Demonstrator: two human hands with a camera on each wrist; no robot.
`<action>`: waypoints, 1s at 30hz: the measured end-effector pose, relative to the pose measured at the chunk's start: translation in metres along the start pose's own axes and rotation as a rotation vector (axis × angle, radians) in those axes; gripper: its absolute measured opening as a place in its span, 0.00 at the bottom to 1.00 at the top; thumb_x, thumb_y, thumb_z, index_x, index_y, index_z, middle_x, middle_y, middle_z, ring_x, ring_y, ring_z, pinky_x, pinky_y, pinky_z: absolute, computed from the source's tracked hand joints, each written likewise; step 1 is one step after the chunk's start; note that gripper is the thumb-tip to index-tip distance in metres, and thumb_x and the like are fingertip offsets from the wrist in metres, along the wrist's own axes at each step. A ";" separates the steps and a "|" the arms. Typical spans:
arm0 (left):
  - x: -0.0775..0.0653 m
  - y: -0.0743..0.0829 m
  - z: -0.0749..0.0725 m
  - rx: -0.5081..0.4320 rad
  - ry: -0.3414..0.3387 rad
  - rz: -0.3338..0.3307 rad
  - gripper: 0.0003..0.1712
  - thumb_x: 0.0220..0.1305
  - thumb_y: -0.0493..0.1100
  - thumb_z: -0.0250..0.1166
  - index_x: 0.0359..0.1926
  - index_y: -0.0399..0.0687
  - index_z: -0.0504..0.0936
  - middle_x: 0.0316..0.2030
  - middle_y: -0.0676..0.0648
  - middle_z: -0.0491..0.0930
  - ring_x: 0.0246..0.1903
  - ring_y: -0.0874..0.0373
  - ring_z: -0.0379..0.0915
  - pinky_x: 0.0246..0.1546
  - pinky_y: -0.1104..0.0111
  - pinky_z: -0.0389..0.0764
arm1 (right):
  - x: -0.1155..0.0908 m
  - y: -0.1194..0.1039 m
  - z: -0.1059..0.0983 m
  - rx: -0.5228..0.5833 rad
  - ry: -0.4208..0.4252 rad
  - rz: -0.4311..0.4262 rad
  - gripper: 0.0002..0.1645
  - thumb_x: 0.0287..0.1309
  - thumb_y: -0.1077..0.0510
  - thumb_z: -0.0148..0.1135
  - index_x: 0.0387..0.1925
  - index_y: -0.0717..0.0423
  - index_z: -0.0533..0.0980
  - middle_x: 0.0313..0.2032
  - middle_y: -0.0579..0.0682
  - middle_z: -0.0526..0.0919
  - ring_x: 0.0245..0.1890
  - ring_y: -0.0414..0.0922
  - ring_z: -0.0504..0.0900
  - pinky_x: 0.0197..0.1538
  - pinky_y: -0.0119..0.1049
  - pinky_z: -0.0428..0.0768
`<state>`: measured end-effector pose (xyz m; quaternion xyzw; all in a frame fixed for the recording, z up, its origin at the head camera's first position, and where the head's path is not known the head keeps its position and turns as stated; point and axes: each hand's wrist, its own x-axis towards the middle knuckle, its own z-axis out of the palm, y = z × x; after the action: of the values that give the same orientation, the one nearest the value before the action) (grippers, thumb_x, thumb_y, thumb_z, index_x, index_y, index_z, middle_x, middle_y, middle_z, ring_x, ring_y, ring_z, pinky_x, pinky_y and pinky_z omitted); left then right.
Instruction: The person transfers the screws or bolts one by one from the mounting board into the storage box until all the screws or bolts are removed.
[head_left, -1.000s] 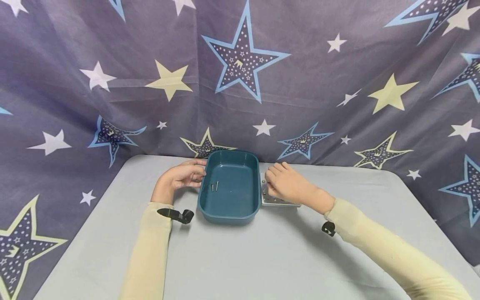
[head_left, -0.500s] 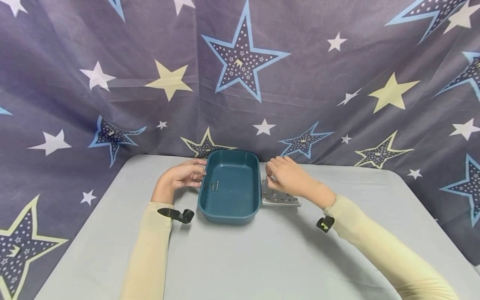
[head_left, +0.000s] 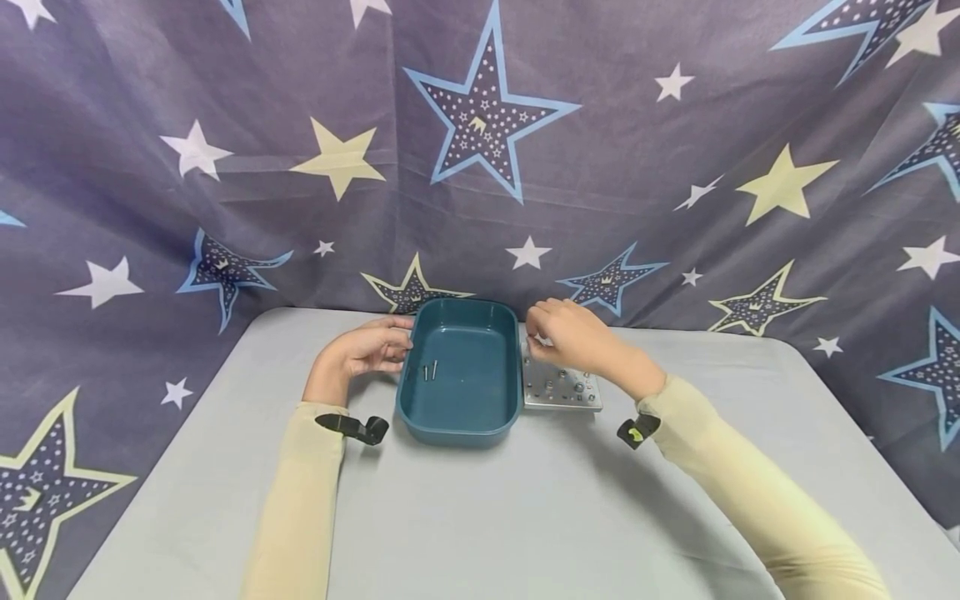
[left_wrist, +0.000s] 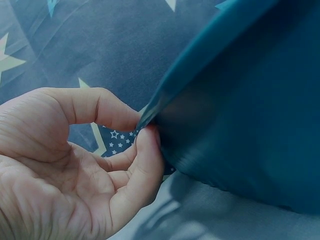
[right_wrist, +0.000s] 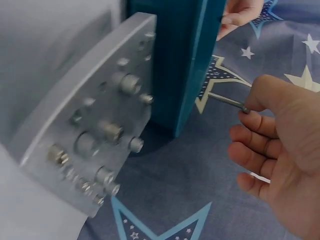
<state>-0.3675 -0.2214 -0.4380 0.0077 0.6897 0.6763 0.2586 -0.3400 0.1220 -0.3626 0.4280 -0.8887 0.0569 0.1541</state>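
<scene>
My left hand (head_left: pixel 366 348) pinches the rim of a teal plastic tray (head_left: pixel 465 408) at its left side; the left wrist view shows thumb and fingertip meeting at that rim. Two small screws (head_left: pixel 430 372) lie on the tray floor. Between thumb and forefinger, my right hand (right_wrist: pixel 285 145) grips a thin metal screw (right_wrist: pixel 225 100) near its head, shank pointing away from the fingers. Above the far part of a silver metal plate (head_left: pixel 555 398), the right hand covers some of it in the head view. Several bolts of different sizes (right_wrist: pixel 131 84) stand in the plate's holes.
The plate stands right beside the tray's right wall. A pale grey cloth covers the table (head_left: pixel 480 517). Behind its far edge hangs a dark star-patterned curtain (head_left: pixel 450 225), close to the tray. Each sleeve carries a black wrist mount (head_left: pixel 639 430).
My right hand has risen off the plate and shifted toward the far side, a little left, uncovering more of the bolts. Left hand and tray have stayed where they were.
</scene>
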 end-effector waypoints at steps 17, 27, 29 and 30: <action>0.002 -0.002 0.000 -0.016 0.002 0.006 0.39 0.62 0.31 0.53 0.74 0.34 0.53 0.29 0.56 0.77 0.25 0.69 0.75 0.31 0.73 0.82 | 0.042 -0.015 -0.013 0.127 -0.065 0.066 0.03 0.52 0.62 0.64 0.31 0.55 0.78 0.28 0.47 0.77 0.32 0.44 0.74 0.35 0.36 0.73; -0.001 -0.001 0.001 -0.013 -0.002 0.008 0.36 0.64 0.30 0.53 0.73 0.35 0.54 0.31 0.56 0.78 0.27 0.68 0.76 0.33 0.73 0.82 | 0.071 -0.023 -0.015 0.199 -0.165 0.091 0.04 0.50 0.63 0.64 0.30 0.53 0.77 0.26 0.46 0.75 0.28 0.42 0.72 0.35 0.35 0.71; -0.002 0.000 0.001 -0.008 0.000 0.011 0.37 0.64 0.31 0.53 0.73 0.36 0.55 0.32 0.55 0.78 0.27 0.67 0.76 0.34 0.73 0.82 | 0.076 -0.024 -0.013 0.209 -0.177 0.092 0.04 0.49 0.63 0.64 0.30 0.54 0.78 0.25 0.46 0.75 0.28 0.42 0.72 0.35 0.35 0.71; -0.002 0.000 0.001 -0.005 0.000 0.012 0.37 0.64 0.31 0.53 0.73 0.35 0.54 0.32 0.55 0.78 0.27 0.67 0.76 0.34 0.73 0.82 | 0.079 -0.024 -0.012 0.214 -0.183 0.093 0.05 0.48 0.63 0.64 0.30 0.54 0.78 0.25 0.45 0.75 0.28 0.42 0.72 0.35 0.35 0.71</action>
<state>-0.3653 -0.2213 -0.4375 0.0113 0.6881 0.6795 0.2545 -0.3645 0.0512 -0.3262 0.4035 -0.9069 0.1192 0.0232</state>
